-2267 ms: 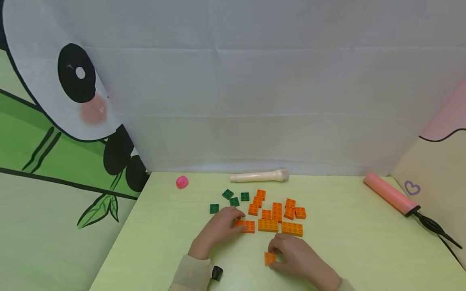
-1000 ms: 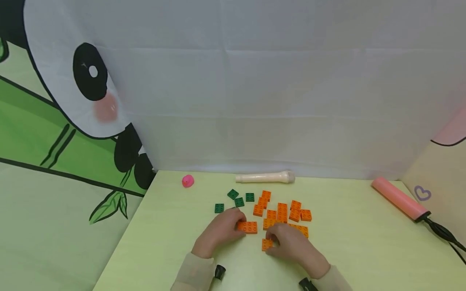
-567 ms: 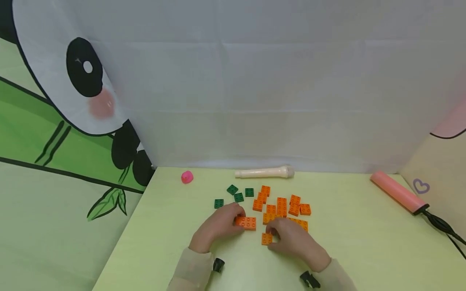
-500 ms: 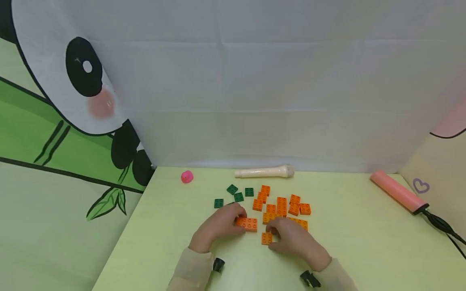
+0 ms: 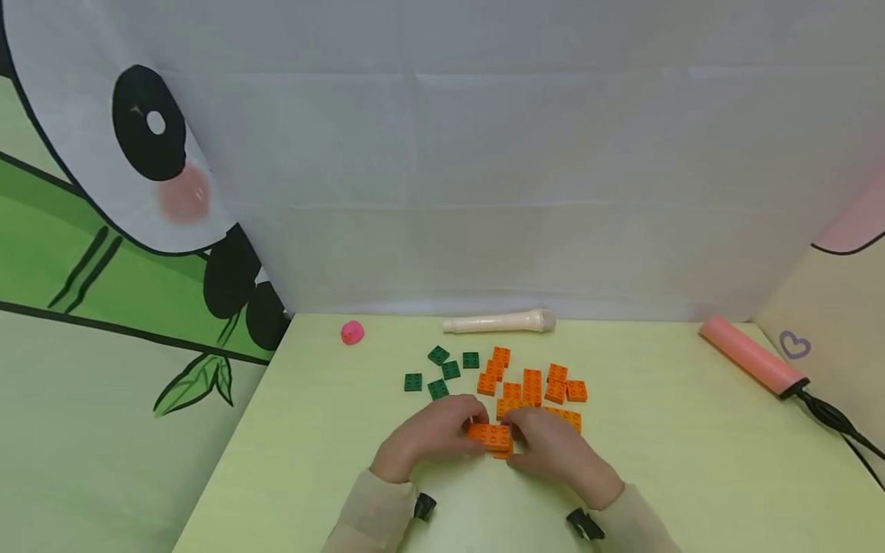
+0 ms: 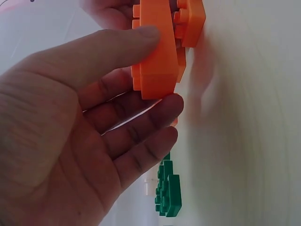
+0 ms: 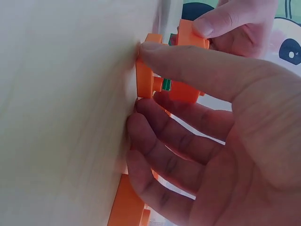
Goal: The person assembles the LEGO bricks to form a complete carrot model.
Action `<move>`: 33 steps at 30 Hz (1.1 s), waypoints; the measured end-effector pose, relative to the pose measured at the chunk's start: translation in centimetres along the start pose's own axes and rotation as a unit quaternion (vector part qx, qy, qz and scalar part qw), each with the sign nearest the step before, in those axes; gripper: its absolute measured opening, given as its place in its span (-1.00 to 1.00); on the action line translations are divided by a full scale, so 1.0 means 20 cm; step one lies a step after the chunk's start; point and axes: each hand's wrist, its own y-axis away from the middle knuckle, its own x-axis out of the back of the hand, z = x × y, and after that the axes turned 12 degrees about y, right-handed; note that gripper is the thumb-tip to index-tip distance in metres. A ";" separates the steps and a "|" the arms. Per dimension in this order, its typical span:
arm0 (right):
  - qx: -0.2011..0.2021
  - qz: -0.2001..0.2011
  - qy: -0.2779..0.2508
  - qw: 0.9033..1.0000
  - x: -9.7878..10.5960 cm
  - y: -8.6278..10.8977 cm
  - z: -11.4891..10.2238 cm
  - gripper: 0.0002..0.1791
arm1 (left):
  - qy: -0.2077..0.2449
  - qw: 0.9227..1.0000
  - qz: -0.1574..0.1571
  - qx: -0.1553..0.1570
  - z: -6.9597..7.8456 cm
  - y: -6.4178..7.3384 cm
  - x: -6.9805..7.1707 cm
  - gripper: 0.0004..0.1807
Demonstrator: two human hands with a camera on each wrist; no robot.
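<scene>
Brick, bright orange, oblong, studded top

"How does our desk look?"

"Pale yellow-green. We count five green square toy bricks on it, left of a loose cluster of orange toy bricks."

"And along the back?"

"We see a small pink toy toward the left and a cream toy microphone lying lengthwise."

"By the right edge?"

"A pink cylinder with a black end."

"Nearest our side?"

"A small orange brick, partly hidden, which seems to us to sit on the surface."
</scene>
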 end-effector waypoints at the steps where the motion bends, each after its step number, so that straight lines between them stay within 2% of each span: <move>1: 0.001 0.002 0.001 1.000 0.00 0.00 0.00 -0.54 | -0.003 1.000 -0.001 0.000 0.00 0.00 -0.01 -0.79; 11: 0.004 0.010 0.010 1.000 -0.01 -0.01 0.00 -0.56 | -0.005 1.000 -0.002 0.012 0.03 -0.02 -0.04 -0.79; 20: 0.013 0.017 0.005 1.000 -0.01 -0.01 0.01 -0.54 | 0.003 1.000 -0.003 0.006 0.04 -0.03 -0.06 -0.73; 33: 0.012 0.022 0.018 1.000 -0.02 0.00 0.01 -0.62 | -0.018 1.000 0.005 -0.025 0.05 -0.04 -0.09 -0.71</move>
